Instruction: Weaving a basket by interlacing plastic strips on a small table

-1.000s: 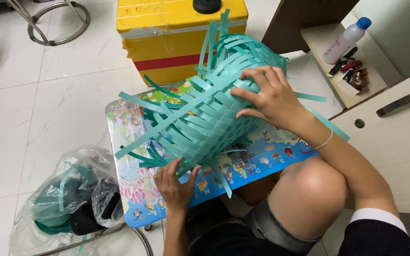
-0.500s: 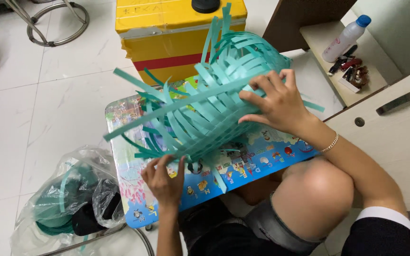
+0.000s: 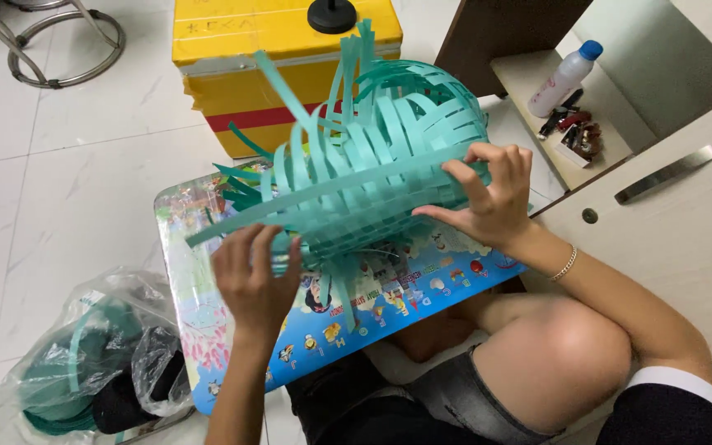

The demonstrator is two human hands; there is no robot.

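Observation:
A half-woven basket of teal plastic strips [image 3: 372, 165] lies on its side over a small colourful cartoon-printed table [image 3: 389, 297]. Loose strip ends stick out upward and to the left. My right hand [image 3: 488, 198] grips the basket's right side, fingers spread across the weave. My left hand [image 3: 253, 276] is at the basket's lower left, fingers curled around loose strip ends there. My knee [image 3: 554, 354] shows below the table's right end.
A yellow box with red tape [image 3: 282, 66] stands behind the table. A clear plastic bag of teal strips and dark items [image 3: 84, 363] lies on the white tile floor at left. A cabinet with a metal handle [image 3: 661, 173] and a shelf holding a white bottle [image 3: 562, 78] are at right.
The basket has turned and lifted, its long strip swinging left. My left hand has risen from under the basket to its lower left side. My right hand stays on the right side.

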